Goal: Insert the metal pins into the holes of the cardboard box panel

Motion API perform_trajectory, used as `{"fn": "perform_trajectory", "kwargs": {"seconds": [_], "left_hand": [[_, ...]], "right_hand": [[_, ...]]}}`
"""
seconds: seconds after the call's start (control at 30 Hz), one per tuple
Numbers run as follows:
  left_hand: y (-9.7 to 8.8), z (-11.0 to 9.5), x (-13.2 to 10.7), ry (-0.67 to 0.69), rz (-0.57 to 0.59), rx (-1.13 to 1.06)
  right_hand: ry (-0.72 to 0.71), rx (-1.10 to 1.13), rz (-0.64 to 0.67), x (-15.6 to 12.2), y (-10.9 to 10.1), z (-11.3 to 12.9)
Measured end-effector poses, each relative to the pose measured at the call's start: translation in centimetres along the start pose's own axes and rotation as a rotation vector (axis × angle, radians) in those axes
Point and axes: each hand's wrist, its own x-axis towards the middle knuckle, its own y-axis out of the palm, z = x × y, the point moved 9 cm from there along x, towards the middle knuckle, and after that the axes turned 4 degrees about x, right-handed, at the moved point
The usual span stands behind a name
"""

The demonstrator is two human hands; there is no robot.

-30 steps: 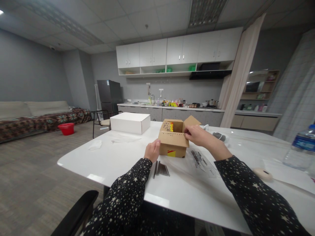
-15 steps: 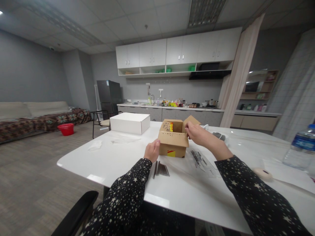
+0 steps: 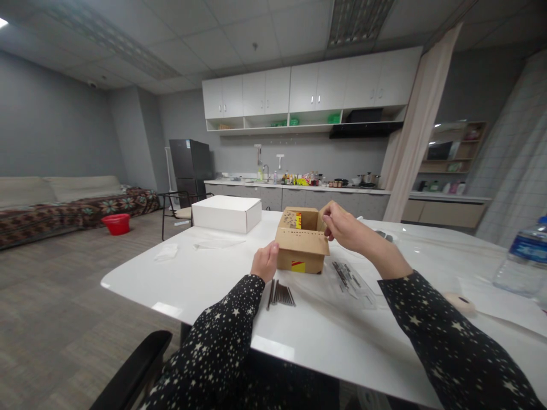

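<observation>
A brown cardboard box [image 3: 302,263] with a row of small holes in its front flap stands on the white table. My left hand [image 3: 265,262] is closed on the box's near left corner. At the right side of the box, my right hand [image 3: 337,221] is raised with its fingers curled into a pinch; what they hold, if anything, is hidden. Several long dark metal nails or screws [image 3: 282,294] lie side by side below the box. To their right is a clear plastic pack [image 3: 352,285] with small dark metal pieces in it.
A white box [image 3: 226,214] sits at the table's back left, near a crumpled tissue [image 3: 166,252]. On the right are a large water bottle [image 3: 523,256] and a round beige object [image 3: 459,303]. A black chair armrest [image 3: 137,364] is at the lower left.
My right hand has shifted slightly and turned beside the box. The raised right cardboard flap behind it no longer shows. My left hand stays on the box corner.
</observation>
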Motion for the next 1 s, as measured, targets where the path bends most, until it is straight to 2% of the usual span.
{"fn": "perform_trajectory", "kwargs": {"seconds": [0.2,0.3,0.43,0.57,0.73,0.87,1.0], "left_hand": [[0.1,0.1,0.0,-0.004,0.019,-0.026],[0.1,0.1,0.1,-0.002,0.018,-0.027],[0.1,-0.1,0.1,0.001,0.011,-0.012],[0.0,-0.4,0.1,0.013,-0.002,-0.012],[-0.1,-0.8,0.1,0.026,-0.004,0.001],[-0.2,-0.7,0.1,0.028,-0.024,0.004],[-0.2,-0.4,0.1,0.015,-0.027,0.003]], "right_hand": [[-0.17,0.254,0.078,-2.3,-1.3,4.4],[-0.269,0.321,0.216,-3.9,-1.0,7.2],[-0.334,0.272,0.444,-5.7,1.2,9.4],[-0.332,0.176,0.566,-6.3,4.5,9.8],[-0.36,0.064,0.61,-6.4,8.3,9.6],[-0.358,0.015,0.643,-6.6,10.3,9.3],[-0.314,-0.024,0.713,-7.2,11.3,9.3]]}}
